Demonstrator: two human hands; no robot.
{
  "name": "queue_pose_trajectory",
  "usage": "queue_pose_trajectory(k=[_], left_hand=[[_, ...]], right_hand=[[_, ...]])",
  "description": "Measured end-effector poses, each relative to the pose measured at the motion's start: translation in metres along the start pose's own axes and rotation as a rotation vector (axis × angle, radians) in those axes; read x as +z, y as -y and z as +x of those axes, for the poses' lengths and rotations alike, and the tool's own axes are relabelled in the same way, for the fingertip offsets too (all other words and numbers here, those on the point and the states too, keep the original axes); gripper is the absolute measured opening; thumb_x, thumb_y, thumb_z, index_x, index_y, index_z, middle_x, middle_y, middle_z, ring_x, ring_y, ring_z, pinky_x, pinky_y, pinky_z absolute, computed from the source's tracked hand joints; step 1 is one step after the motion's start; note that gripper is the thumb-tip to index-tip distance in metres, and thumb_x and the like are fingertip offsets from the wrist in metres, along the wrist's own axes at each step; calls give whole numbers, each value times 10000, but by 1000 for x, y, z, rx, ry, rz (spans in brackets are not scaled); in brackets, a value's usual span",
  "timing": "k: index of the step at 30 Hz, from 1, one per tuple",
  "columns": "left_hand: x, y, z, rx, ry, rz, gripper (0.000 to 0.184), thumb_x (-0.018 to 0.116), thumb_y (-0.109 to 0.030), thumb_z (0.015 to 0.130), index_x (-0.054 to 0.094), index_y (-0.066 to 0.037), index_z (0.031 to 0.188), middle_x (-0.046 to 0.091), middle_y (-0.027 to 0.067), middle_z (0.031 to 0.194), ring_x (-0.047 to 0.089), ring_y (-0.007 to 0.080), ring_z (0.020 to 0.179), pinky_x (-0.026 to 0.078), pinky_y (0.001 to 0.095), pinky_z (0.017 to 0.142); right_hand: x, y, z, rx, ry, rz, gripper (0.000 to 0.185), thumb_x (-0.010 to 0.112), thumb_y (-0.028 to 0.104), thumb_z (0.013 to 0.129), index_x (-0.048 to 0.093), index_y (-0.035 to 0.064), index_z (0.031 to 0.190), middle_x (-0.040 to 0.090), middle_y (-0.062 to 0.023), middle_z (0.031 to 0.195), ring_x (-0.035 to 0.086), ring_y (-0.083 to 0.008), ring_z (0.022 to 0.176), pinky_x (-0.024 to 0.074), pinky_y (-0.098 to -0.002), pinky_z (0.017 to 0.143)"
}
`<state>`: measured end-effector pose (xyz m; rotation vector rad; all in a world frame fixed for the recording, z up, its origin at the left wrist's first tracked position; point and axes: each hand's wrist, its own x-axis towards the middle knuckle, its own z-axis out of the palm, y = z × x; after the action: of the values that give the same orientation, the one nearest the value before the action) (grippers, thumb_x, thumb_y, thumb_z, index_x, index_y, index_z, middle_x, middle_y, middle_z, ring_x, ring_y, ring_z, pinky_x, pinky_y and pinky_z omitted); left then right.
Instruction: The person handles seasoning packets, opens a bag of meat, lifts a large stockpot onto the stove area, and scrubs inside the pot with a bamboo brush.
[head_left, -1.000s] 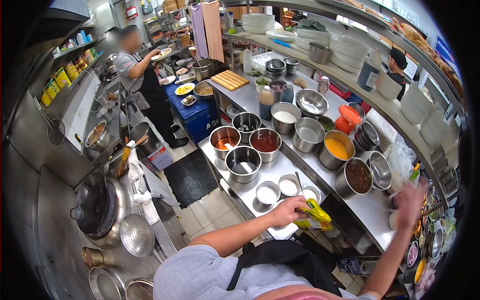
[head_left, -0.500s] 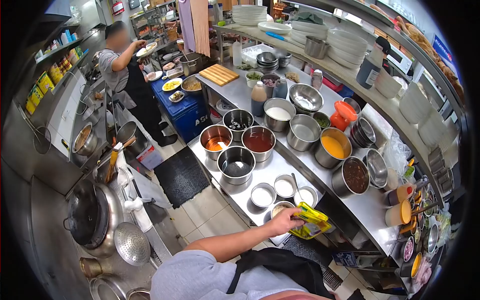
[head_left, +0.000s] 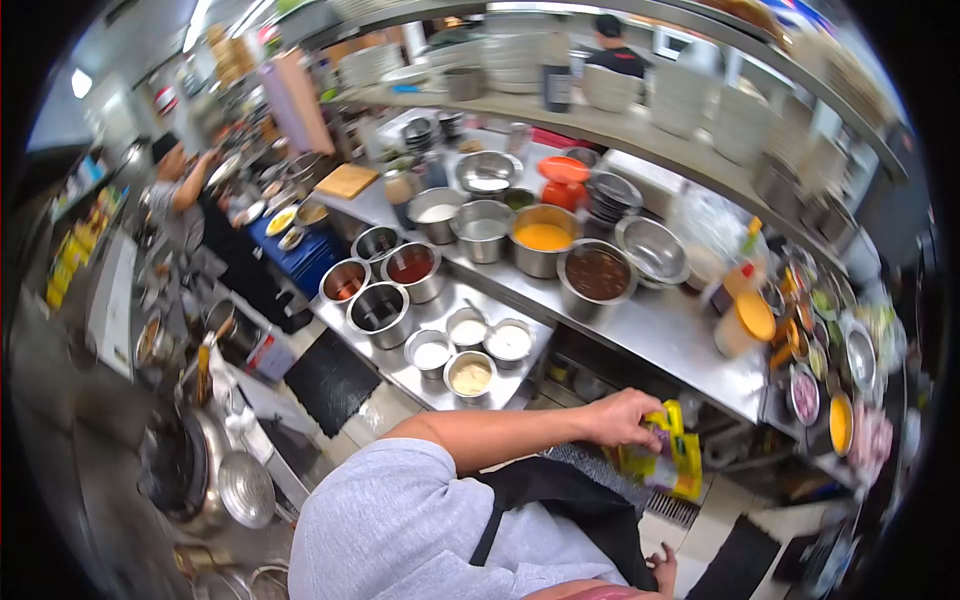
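Note:
My left hand (head_left: 622,418) is closed on the top of a yellow plastic packet (head_left: 672,455) with green and dark print, which hangs over the floor beside the counter. My right hand (head_left: 662,570) shows only in part at the lower edge, low by the black apron (head_left: 590,500). Its fingers look apart, and no object is visible in them. Left of the packet, a small metal pot of pale yellowish powder (head_left: 471,376) stands on the low steel table (head_left: 425,398), beside several small pots of white contents (head_left: 508,342).
Large pots of dark liquid (head_left: 380,315) and red sauce (head_left: 410,265) stand on the low table. Pots of orange sauce (head_left: 545,238) and brown sauce (head_left: 598,272) line the higher counter (head_left: 690,350). A co-worker (head_left: 195,210) stands at far left; a wok (head_left: 170,460) is at lower left.
My left hand has moved right with the packet, away from the small pots. The view has turned right, and part of my right hand has come into sight.

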<state>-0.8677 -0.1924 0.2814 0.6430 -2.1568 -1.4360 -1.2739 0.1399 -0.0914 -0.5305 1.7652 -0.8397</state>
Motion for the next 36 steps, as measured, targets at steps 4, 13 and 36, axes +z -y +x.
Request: queue_pose_trajectory(k=[4, 13, 36], left_hand=[[57, -17, 86, 277, 135, 106, 222, 741, -104, 793, 664, -27, 987, 645, 121, 928, 648, 257, 879, 514, 345, 764], [126, 243, 106, -374, 568, 559, 319, 668, -307, 861, 714, -17, 986, 721, 167, 901, 709, 288, 791, 551, 422, 677], [436, 70, 523, -6, 1216, 151, 355, 707, -31, 745, 658, -20, 1097, 687, 86, 970, 631, 181, 911, 492, 319, 832]], right_hand=[[-70, -108, -33, 44, -275, 108, 503, 505, 1, 916, 463, 216, 1369, 577, -75, 759, 546, -183, 543, 477, -332, 473], [-97, -167, -171, 370, -757, 480, 146, 535, 158, 929, 584, 82, 1044, 513, -44, 624, 490, -157, 470, 353, -336, 375], [-202, -51, -129, 550, -862, 599, 401, 586, 107, 880, 537, 113, 1278, 639, -54, 848, 614, -143, 643, 475, -320, 532]])
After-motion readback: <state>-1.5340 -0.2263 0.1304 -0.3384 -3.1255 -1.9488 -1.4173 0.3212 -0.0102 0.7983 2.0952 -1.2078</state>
